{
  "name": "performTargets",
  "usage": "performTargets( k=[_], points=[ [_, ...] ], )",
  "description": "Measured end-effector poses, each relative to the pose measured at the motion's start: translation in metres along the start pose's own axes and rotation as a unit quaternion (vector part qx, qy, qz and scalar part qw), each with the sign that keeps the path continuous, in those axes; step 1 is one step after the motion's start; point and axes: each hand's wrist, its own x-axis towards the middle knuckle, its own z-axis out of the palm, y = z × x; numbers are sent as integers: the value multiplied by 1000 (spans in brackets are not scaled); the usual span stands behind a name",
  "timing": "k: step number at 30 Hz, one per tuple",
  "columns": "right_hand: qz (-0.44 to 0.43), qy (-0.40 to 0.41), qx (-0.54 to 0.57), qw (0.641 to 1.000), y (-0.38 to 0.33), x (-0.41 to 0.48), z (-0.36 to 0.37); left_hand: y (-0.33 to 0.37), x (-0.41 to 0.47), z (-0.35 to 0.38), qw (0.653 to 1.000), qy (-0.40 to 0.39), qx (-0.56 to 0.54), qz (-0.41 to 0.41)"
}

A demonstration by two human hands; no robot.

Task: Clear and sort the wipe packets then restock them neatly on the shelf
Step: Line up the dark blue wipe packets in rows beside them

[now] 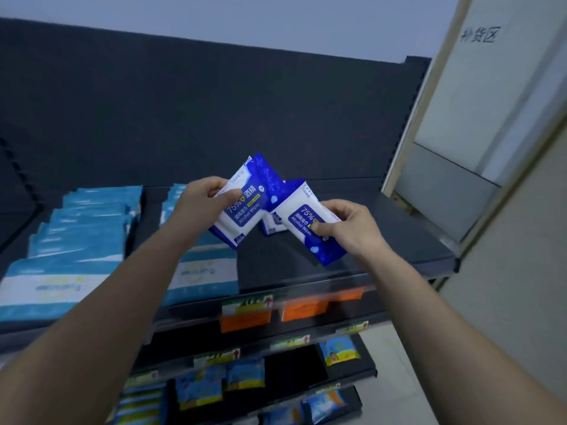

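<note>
My left hand (205,200) grips a blue and white alcohol wipe packet (250,207) by its left edge, held tilted above the dark top shelf (408,237). My right hand (348,228) pinches a second blue and white alcohol wipe packet (302,220) by its right side. The two packets nearly touch in the middle. A third packet of the same kind (270,225) shows partly behind and between them; whether it lies on the shelf or is held I cannot tell.
Two rows of light blue wipe packs (82,228) fill the left part of the top shelf. Orange and green price tags (245,314) line the shelf edge. Lower shelves hold small blue and yellow packets (339,351). A pale cabinet (478,118) stands at the right.
</note>
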Motion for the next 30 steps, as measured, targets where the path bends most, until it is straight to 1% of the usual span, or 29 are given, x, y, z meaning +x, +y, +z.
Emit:
performTargets(
  k=[2,4,8,10,12,14,16,18,21,22,24,26,28,29,30],
  points=[
    [6,-2,-23,1000,5,21,-21,0,26,25,1000,-16,9,-4],
    [17,-21,-51,998,8,41,-40,-1,51,47,999,-42,25,-8],
    [41,-100,-110,988,16,74,-64,-2,86,80,988,-112,104,-23],
    [45,-157,-136,977,21,86,-70,-6,95,91,974,-153,158,-47],
    [42,-205,-161,965,26,96,-71,-11,102,97,949,-203,232,-68],
    [40,-236,-178,954,30,105,-70,-15,103,100,926,-242,275,-89],
    [47,-268,-184,945,31,113,-68,-18,102,102,922,-251,272,-110],
    [45,-309,-204,928,30,120,-64,-20,98,105,922,-233,288,-112],
    [25,-353,-246,902,30,127,-52,-29,97,109,893,-177,404,-87],
    [11,-360,-263,895,32,129,-47,-31,96,110,892,-161,414,-86],
    [-28,-369,-302,878,35,131,-39,-37,91,110,904,-146,395,-79],
    [-58,-372,-338,862,37,132,-32,-44,88,109,933,-130,324,-90],
    [-73,-372,-339,861,41,132,-26,-45,81,107,975,-78,164,-130],
    [-74,-371,-324,867,43,132,-23,-45,77,108,984,-40,86,-148],
    [-72,-368,-304,876,45,131,-20,-44,74,107,987,-8,39,-158]
  ],
)
